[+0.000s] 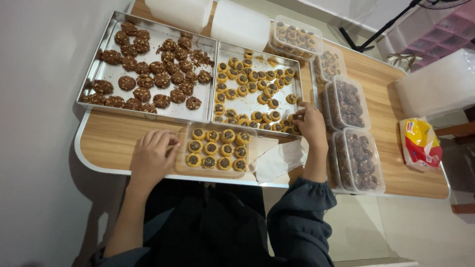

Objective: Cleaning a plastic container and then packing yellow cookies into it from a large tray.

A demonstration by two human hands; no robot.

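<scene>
The clear plastic container lay on the wooden table at its near edge, partly filled with rows of small yellow tarts with dark centres. The left hand rested flat just beside the container's left wall, fingers loosely together and touching it. The right hand was at the near right corner of the right metal tray, beyond the container's right end, fingers curled over the tarts there; whether it pinched one could not be told. A folded white paper lay between the container and the right forearm. The left metal tray held brown nut-topped cookies. Lidded containers of dark cookies stood to the right, and a red-and-yellow packet lay further right.
</scene>
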